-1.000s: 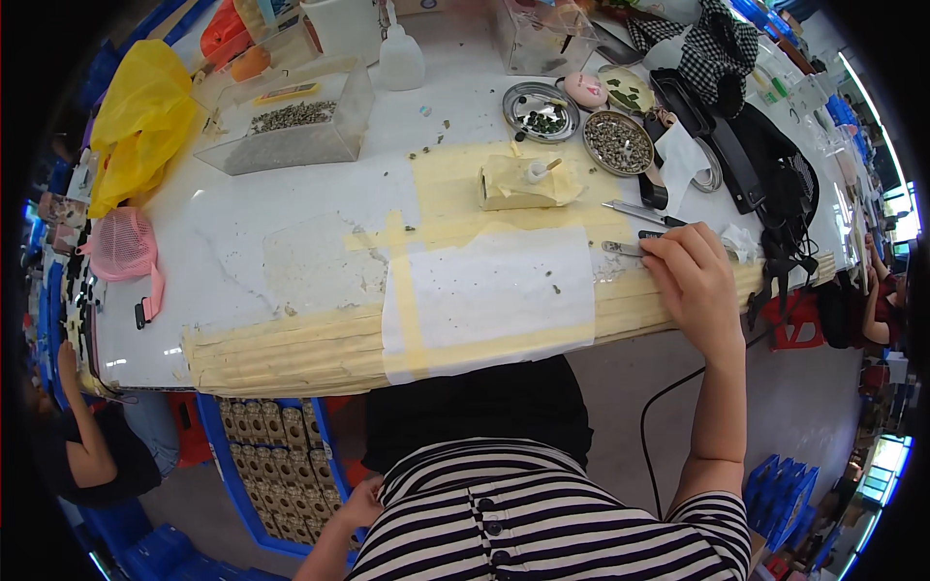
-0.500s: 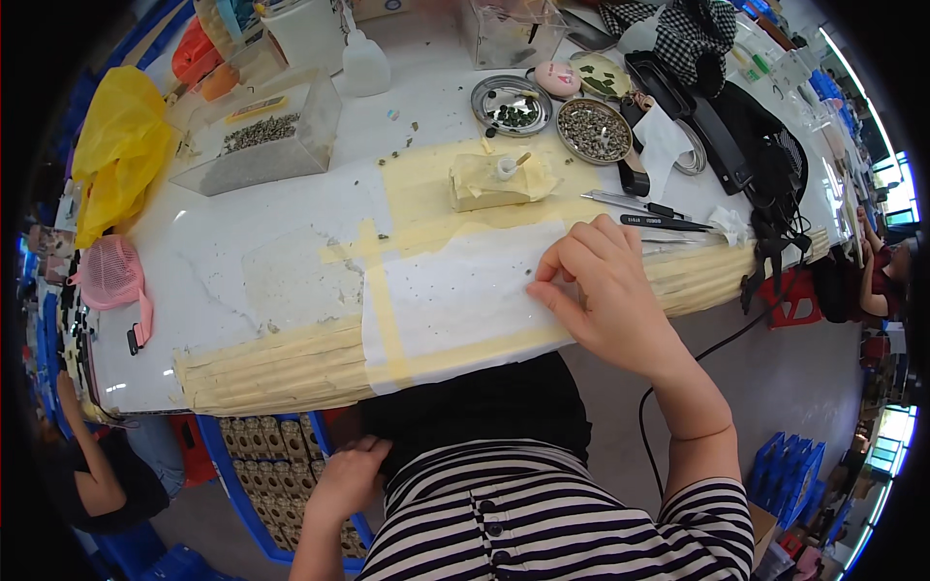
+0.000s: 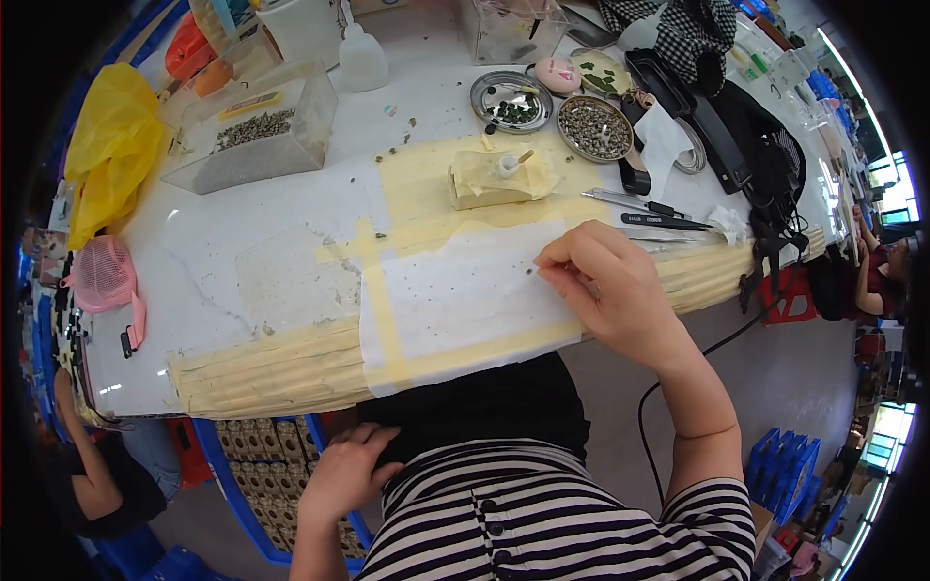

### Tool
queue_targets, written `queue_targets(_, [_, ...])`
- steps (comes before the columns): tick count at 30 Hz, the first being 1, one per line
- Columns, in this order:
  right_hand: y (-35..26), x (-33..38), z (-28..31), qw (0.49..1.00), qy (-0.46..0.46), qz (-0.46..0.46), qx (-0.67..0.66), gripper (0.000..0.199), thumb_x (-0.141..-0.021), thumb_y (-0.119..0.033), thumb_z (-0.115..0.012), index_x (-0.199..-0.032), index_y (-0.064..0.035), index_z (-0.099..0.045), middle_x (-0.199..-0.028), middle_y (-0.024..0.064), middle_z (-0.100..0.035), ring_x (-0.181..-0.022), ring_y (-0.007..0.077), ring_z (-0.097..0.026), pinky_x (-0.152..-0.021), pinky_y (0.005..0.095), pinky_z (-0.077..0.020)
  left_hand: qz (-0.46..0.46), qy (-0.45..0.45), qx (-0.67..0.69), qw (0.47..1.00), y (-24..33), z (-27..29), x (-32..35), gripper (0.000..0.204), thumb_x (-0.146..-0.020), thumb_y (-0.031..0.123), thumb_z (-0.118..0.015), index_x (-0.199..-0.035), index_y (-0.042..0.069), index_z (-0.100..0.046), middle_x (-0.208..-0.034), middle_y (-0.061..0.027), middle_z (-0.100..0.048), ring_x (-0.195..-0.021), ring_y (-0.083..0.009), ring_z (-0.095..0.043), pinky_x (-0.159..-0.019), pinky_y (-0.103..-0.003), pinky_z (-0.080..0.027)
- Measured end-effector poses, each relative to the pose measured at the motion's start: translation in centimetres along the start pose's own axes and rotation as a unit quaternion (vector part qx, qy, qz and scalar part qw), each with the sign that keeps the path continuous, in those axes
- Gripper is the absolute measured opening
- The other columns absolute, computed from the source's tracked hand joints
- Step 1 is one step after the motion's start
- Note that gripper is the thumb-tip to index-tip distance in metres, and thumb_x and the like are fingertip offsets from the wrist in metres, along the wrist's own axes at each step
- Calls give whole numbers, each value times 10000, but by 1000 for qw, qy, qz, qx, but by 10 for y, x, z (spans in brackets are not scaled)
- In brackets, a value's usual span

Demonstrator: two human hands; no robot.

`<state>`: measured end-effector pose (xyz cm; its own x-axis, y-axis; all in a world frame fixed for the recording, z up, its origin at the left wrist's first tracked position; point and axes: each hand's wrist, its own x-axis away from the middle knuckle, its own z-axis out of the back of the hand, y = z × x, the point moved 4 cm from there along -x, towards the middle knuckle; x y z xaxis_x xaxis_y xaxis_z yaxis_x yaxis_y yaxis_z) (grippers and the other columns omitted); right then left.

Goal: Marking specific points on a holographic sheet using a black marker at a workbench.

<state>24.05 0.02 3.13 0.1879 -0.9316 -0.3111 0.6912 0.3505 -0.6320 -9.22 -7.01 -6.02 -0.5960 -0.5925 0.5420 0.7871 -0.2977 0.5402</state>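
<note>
My right hand [image 3: 610,286] is over the right side of a white paper sheet [image 3: 455,329]. Its thumb and forefinger are pinched together, and whatever sits between them is too small to make out. Close beside the fingertips lies a tiny dark piece [image 3: 529,272]; other specks are scattered across the sheet. Yellow tape [image 3: 384,310] runs along the paper's left side. My left hand [image 3: 347,474] rests low by my waist, against the black cloth [image 3: 475,392], thumb apart from the fingers and holding nothing.
Beyond the paper stands a tape-wrapped block [image 3: 484,198]. Black tweezers [image 3: 664,222] and a craft knife [image 3: 635,202] lie to the right. Farther back are a round dish of small pieces [image 3: 559,121], a metal dish [image 3: 475,92], a clear box [image 3: 242,174] and a squeeze bottle [image 3: 363,63].
My right hand has shifted slightly right, its fingertips moving off the dark piece's side. The left hand's thumb has spread away from its fingers.
</note>
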Motion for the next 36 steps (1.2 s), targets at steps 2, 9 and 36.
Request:
queue_targets(2, [-2,-1,-1,999,-13,20,21,87,-872,-27,-687,-902,-16,-606,-838,121,-596,-804,321,-596,-701,426,-484,-20,24,-10,999,1,-1,-1,499,-830,225,-763,-1278,52,-629,-1168,-175,-633,-1101,-385,-612,-953,-453,-506])
queue_targets(9, [-1,-13,-6,996,-58,11,72,93,-869,-45,-702,-897,-15,-618,-841,103,-588,-801,275,-596,-693,381,-481,-33,42,-7,999,6,-3,-4,475,-829,219,-761,-1252,36,-644,-1139,-182,-642,-1081,-385,-613,-943,-453,-509])
queue_targets(36, [37,-14,43,993,35,-107,29,83,-842,-69,-739,-884,-7,-705,-809,78,-662,-709,206,-616,-627,311,-503,-26,26,-5,999,16,-1,-10,461,-861,227,-731,-1278,54,-636,-1173,-170,-636,-1114,-388,-602,-959,-458,-502])
